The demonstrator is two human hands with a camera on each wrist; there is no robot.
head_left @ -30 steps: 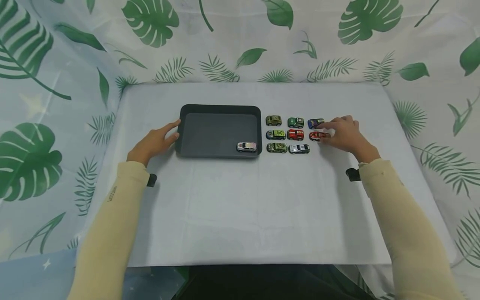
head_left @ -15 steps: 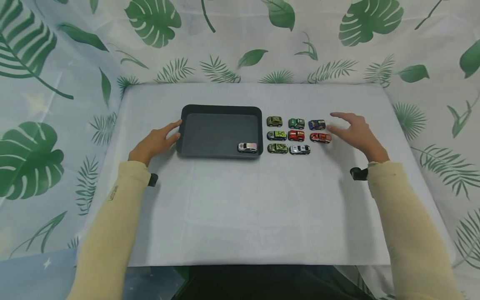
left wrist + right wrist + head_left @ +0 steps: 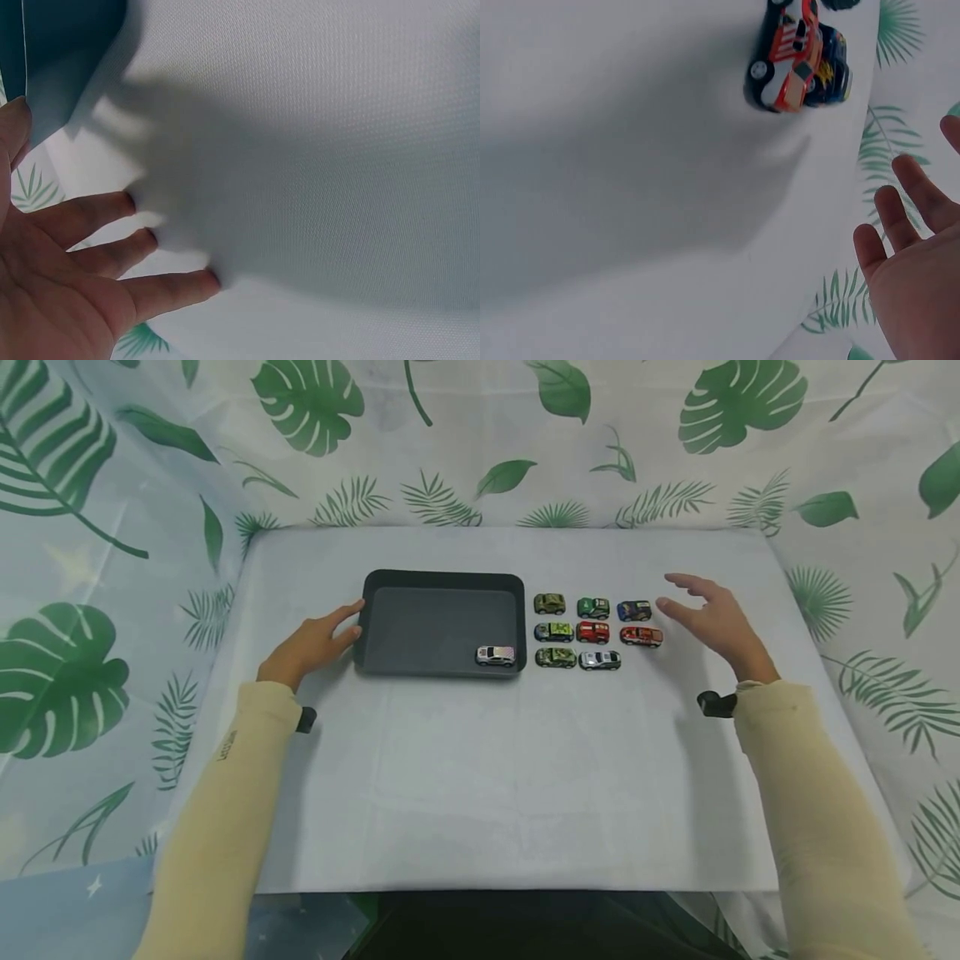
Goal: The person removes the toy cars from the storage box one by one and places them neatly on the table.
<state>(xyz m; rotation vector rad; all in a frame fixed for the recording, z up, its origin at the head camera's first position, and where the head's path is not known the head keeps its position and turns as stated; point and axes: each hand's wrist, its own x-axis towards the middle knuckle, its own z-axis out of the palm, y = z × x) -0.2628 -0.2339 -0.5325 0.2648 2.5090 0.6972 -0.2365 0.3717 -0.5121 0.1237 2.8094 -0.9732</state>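
My left hand (image 3: 306, 647) is at the left side of a dark grey tray (image 3: 442, 578). Its thumb and index finger touch the tray's edge; in the left wrist view the other fingers (image 3: 172, 294) are spread and straight. A silver toy car (image 3: 495, 656) sits inside the tray's front right corner. My right hand (image 3: 720, 618) hovers with fingers apart and nothing in it, just right of a blue toy car (image 3: 634, 610) and a red-orange toy car (image 3: 641, 637). The right wrist view shows that red-orange car (image 3: 789, 64) beside the blue one (image 3: 832, 67).
Between tray and right hand, several more toy cars stand in rows: an olive one (image 3: 550, 603), a green one (image 3: 593, 607), a red one (image 3: 592, 632) and a silver-grey one (image 3: 600, 660) among them. A white cloth covers the table (image 3: 465, 777); leaf-print fabric (image 3: 480, 435) hangs behind.
My right hand has let go of the red-orange and blue toy cars, drawn back to the right and lifted slightly, fingers spreading. The left hand and tray stay put.
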